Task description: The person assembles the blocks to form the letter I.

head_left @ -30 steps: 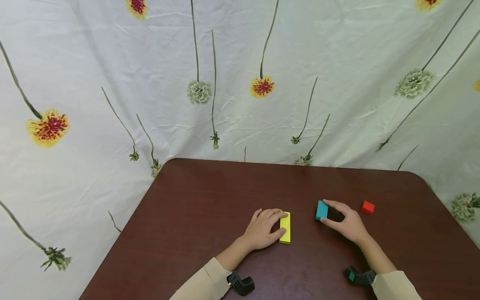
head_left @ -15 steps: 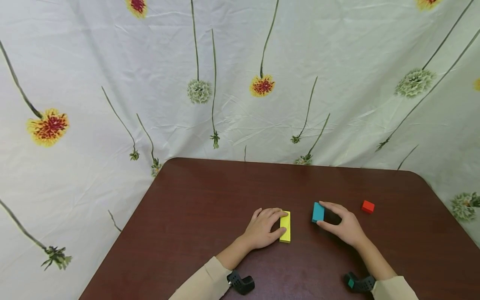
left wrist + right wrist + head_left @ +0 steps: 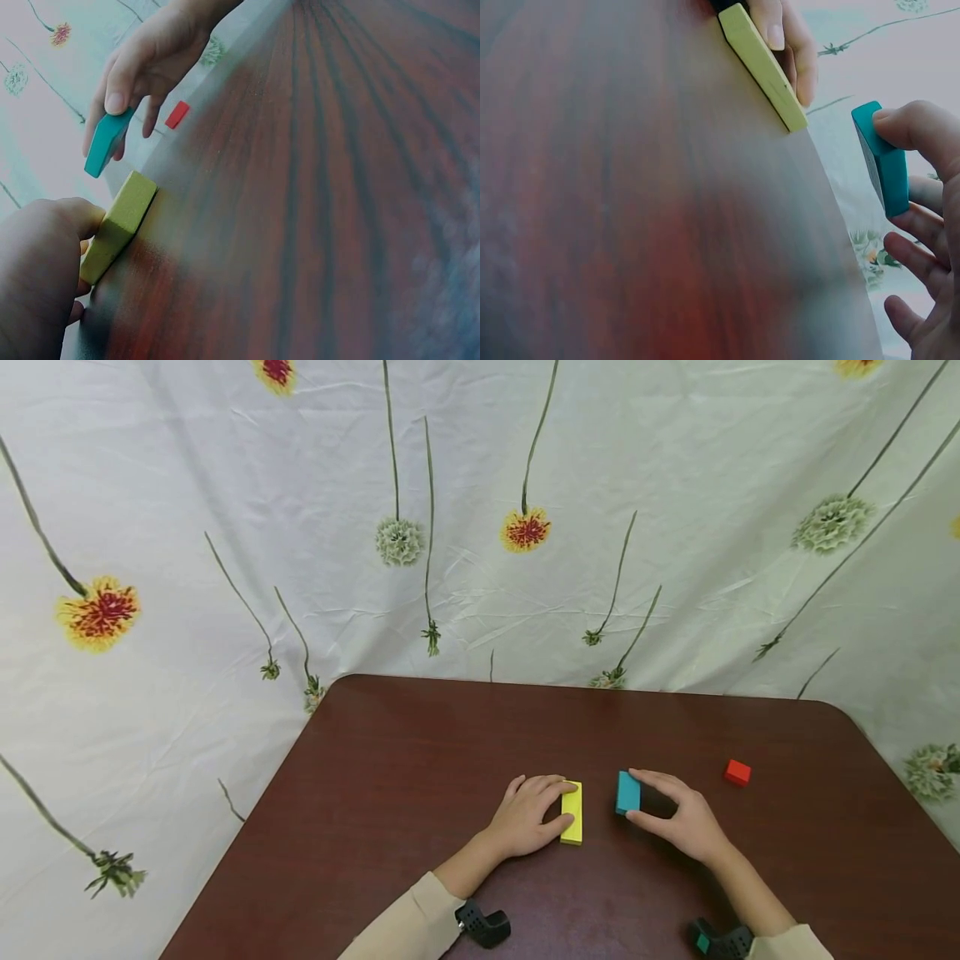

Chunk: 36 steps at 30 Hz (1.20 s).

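Note:
A yellow rectangular block (image 3: 572,814) lies on the dark red-brown table, its long side pointing away from me. My left hand (image 3: 527,818) holds it by the two ends, thumb at the near end and fingers at the far one. To its right, my right hand (image 3: 690,817) pinches a blue block (image 3: 627,792) between thumb and fingertips. In the right wrist view the blue block (image 3: 883,159) is lifted off the tabletop, with the other fingers spread below it. A gap separates the blue block from the yellow block (image 3: 763,67).
A small red block (image 3: 738,772) sits on the table (image 3: 420,735) beyond my right hand. Behind the table's far edge hangs a pale cloth (image 3: 465,468) printed with flowers. Dark bands (image 3: 483,925) are worn on both wrists.
My right hand has carried the blue block leftward and slightly nearer to me, closer to the yellow block. My left hand, the yellow block and the red block stay where they were.

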Motion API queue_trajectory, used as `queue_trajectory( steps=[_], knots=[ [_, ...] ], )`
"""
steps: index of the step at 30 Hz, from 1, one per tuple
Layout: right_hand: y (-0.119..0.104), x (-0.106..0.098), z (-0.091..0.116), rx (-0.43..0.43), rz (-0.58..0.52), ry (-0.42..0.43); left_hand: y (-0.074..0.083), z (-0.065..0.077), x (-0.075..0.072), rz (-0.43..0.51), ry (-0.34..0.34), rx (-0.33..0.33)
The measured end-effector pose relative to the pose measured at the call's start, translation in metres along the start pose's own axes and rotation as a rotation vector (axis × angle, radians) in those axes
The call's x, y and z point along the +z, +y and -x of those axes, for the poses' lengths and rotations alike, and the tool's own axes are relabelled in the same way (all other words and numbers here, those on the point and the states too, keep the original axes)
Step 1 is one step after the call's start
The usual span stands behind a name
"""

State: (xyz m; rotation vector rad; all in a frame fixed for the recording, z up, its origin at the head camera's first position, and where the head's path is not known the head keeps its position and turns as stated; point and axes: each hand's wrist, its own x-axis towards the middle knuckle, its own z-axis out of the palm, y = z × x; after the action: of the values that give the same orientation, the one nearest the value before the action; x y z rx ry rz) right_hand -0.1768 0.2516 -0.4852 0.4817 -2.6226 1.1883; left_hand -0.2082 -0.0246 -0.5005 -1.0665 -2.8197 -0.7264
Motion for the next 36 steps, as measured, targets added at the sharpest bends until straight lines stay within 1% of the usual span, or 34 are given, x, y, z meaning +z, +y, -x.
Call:
queue_trajectory(
  steps=[5, 15, 20, 32, 36],
  knots=[
    [-0.005, 0.001, 0.003, -0.001, -0.006, -0.008, 0.000, 0.000, 0.000, 0.003, -0.014, -0.011],
    [-0.018, 0.006, 0.010, -0.026, -0.038, -0.026, 0.001, 0.001, -0.001, 0.016, -0.009, -0.018],
    [-0.023, 0.011, 0.013, -0.041, -0.028, -0.037, 0.002, 0.001, -0.002, 0.019, -0.007, -0.014],
    [-0.038, 0.025, 0.023, -0.116, 0.012, -0.056, 0.001, 0.001, -0.001, 0.015, -0.010, -0.010],
    [-0.045, 0.028, 0.025, -0.151, 0.004, -0.062, 0.000, 0.000, 0.000, 0.011, -0.008, -0.012]
  ],
)
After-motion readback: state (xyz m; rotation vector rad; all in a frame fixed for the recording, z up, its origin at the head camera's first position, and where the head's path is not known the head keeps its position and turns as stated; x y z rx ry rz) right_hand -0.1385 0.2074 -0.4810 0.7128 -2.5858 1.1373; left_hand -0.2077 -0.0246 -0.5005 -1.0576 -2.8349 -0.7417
